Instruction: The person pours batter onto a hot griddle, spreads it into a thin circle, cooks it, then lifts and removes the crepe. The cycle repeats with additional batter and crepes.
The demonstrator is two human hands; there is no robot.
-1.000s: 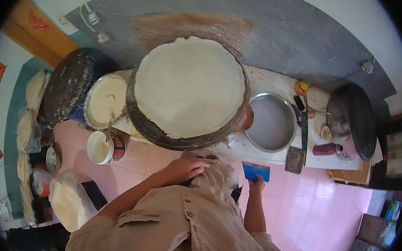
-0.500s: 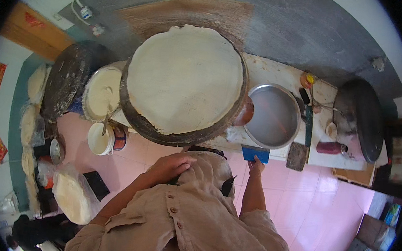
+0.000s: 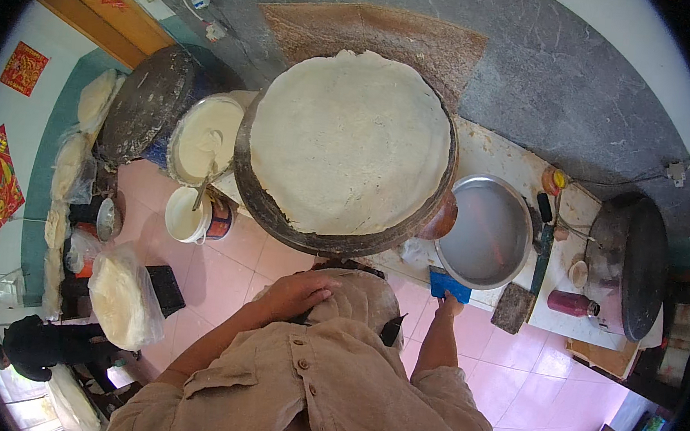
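Wide silver metal basin (image 3: 483, 282) on the white counter (image 3: 559, 320), R of griddle, w/ cloudy greyish liquid in it; round pale-rimmed bowl (image 3: 173, 148) on L has creamy batter (image 3: 194, 141) + a ladle (image 3: 202, 192) standing in it, handle toward person; white plastic bucket (image 3: 172, 221) just below, contents unclear. Thin round cream-coloured dough sheet (image 3: 350, 142) covers most of the dark round griddle (image 3: 302, 240) btwn bowl & basin. Flat rectangular blue scraper (image 3: 449, 285) is at the counter's front edge, nr side of basin; long axis approx L–R, R end a bit lower, far edge facing basin. R hand (image 3: 450, 305): fingers clamped on scraper's nr edge, partly hidden. L hand (image 3: 305, 292): fingers loosely stretched, close together, resting on beige-clad leg (image 3: 358, 295).
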